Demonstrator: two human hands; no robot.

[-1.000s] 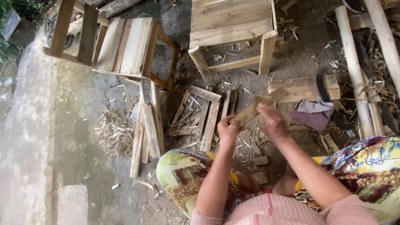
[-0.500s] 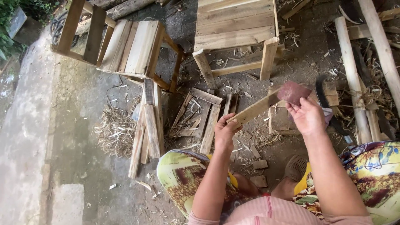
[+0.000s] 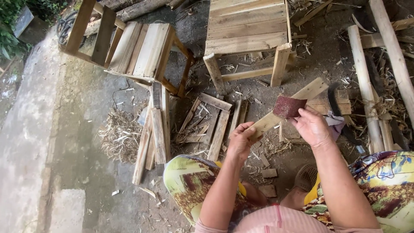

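Observation:
My left hand (image 3: 239, 140) grips the near end of a flat wooden slat (image 3: 308, 91), which angles up and to the right over the ground. My right hand (image 3: 312, 126) holds a folded piece of dark red sandpaper (image 3: 288, 106) pressed against the middle of the slat. I am seated, with my knees in patterned cloth at the bottom of the view.
A pale wooden stool (image 3: 246, 30) stands ahead. A slatted wooden chair (image 3: 133, 49) lies tipped at the upper left. Loose slats (image 3: 155, 127) and a small frame (image 3: 210, 122) lie on the dirt beside a shavings heap (image 3: 120, 136). Long poles (image 3: 364, 82) lie at the right.
The slat has swung further up and to the right. My right hand has slid back along it from the far part toward the middle, with the sandpaper now plainly showing.

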